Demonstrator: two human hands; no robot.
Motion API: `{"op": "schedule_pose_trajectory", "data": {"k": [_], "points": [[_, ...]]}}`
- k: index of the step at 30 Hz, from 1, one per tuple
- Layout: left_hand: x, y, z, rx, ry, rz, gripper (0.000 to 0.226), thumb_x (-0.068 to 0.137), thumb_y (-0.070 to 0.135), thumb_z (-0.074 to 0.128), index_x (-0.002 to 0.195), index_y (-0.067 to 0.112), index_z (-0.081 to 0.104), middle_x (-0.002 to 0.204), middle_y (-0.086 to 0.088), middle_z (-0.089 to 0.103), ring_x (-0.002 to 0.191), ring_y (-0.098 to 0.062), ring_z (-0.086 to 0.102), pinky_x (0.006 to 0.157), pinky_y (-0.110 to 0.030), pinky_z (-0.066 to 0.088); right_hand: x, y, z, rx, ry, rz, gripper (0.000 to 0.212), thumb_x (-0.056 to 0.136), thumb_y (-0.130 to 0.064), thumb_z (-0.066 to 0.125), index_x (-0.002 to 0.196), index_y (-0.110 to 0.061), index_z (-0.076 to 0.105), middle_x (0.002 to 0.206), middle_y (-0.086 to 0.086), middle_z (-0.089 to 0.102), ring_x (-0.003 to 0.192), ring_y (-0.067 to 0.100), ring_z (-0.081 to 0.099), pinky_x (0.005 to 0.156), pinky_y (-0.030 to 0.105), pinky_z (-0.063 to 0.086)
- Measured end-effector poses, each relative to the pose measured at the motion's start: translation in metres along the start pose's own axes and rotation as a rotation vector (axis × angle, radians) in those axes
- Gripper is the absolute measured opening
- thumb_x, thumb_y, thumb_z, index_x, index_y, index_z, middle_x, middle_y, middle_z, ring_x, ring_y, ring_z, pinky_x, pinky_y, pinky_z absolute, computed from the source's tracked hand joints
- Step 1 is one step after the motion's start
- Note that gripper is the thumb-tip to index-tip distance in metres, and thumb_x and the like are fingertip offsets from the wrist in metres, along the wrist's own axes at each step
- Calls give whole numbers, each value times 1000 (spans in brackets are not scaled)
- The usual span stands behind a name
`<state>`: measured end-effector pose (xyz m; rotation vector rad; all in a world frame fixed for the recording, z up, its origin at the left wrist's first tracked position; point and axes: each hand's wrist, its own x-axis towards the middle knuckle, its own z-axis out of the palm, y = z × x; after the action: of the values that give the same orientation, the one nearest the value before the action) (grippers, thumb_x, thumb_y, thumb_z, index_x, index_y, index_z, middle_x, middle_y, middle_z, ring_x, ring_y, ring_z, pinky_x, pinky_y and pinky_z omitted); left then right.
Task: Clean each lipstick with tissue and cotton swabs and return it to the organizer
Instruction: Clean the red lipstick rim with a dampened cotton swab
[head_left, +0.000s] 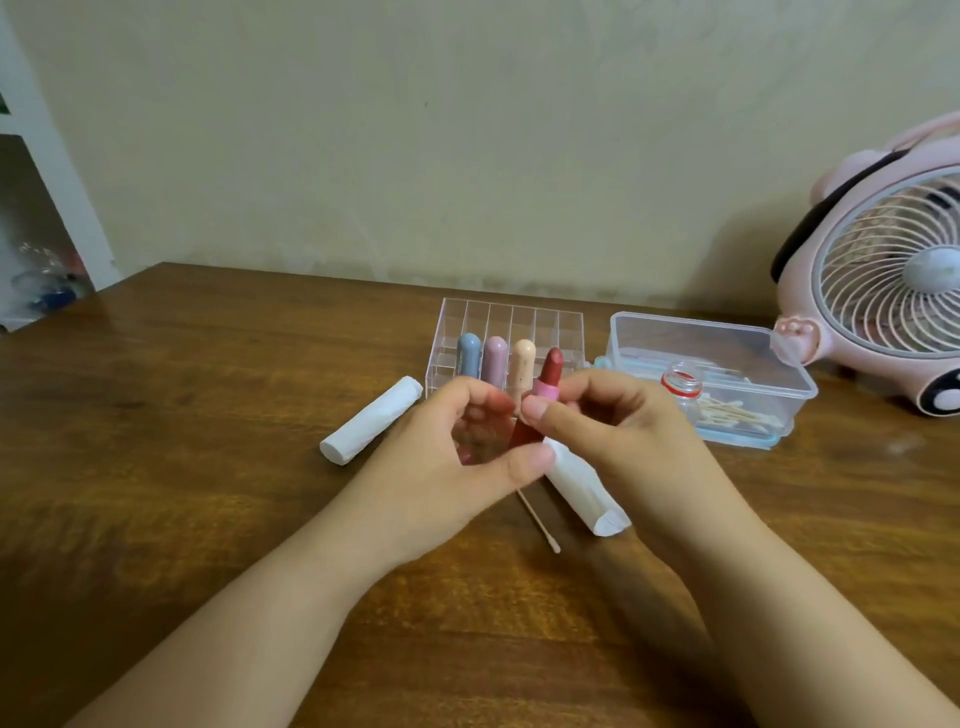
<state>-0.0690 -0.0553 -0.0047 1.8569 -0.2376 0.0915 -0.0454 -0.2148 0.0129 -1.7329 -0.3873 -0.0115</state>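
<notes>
While uncapped, red lipstick pinched between left hand and right hand.
Soft, smearable bullet; best held by stiff tube; cotton swab possibly tucked under left fingers.

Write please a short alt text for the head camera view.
Two hands, left hand and right hand, hold an open red lipstick above a wooden table. Behind stands a clear organizer with three capped lipsticks.

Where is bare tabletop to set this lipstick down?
Bare wood lies left of the left tissue roll and along the near right, below the swab box. It is crowded between the hands, around the cotton swab, right tissue roll and organizer.
</notes>
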Motion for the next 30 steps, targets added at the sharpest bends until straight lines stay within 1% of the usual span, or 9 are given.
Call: {"op": "schedule_pose_trajectory", "data": {"k": [2,4,9,13,17,20,25,27,30], "points": [[-1,-2,3,-50,-37,18,41,62,47,77,96,30,62,91,14,69,88,0,64,79,-23,51,-4,-4,-1,48,-34,-16,26,70,-30,71,79,-7,71,83,26,62,74,19,58,71,30,48],[0,-3,5,-98,-17,54,32,62,43,79,88,29,66,84,12,70,84,-4,65,79,-27,53,-5,-7,-1,94,-67,-41,26,68,-31,67,78,-7,72,78,18,67,73,14,60,70,22,50],[-2,3,2,-297,-69,120,21,63,25,72,81,15,67,71,9,69,73,-2,63,71,-16,50,-5,-6,-2,260,-129,-81,14,76,-16,71,80,-3,71,80,15,69,79,21,65,77,25,55],[-4,2,-1,-451,-254,105,13,76,25,70,84,15,72,75,2,68,76,-7,63,73,-17,49,-7,-10,-1,335,-189,-94,10,76,-12,71,75,-3,70,69,21,62,61,28,60,65,25,52],[-4,0,-7,-601,-514,64,29,82,33,61,99,11,68,81,-2,64,80,-11,59,83,-26,49,-12,-14,0,408,-275,-74,32,71,-23,65,79,8,61,54,22,54,43,27,54,53,32,47],[-5,2,-9,-685,-625,33,29,86,33,59,103,11,67,83,-4,65,81,-14,61,91,-34,47,-14,-14,0,448,-311,-53,34,70,-26,65,81,6,60,50,19,53,38,23,53,48,32,41],[-3,0,-3,-621,-355,13,60,56,40,83,103,8,65,79,-6,67,77,-15,63,74,-23,51,-9,-12,-2,352,-200,-156,8,76,-10,71,71,-4,67,62,16,59,49,27,55,57,25,50],[-1,-1,-1,-614,-280,32,47,53,33,85,90,11,69,73,-5,66,69,-13,63,67,-21,51,-10,-12,-1,369,-180,-160,10,75,-12,65,67,-10,69,67,13,61,55,23,58,58,23,51],[-3,0,-2,-639,-349,66,24,67,28,76,87,15,71,72,-7,66,70,-15,63,67,-23,51,-11,-12,1,399,-217,-168,11,79,-9,65,79,2,65,62,13,61,45,25,55,52,38,51]]}}
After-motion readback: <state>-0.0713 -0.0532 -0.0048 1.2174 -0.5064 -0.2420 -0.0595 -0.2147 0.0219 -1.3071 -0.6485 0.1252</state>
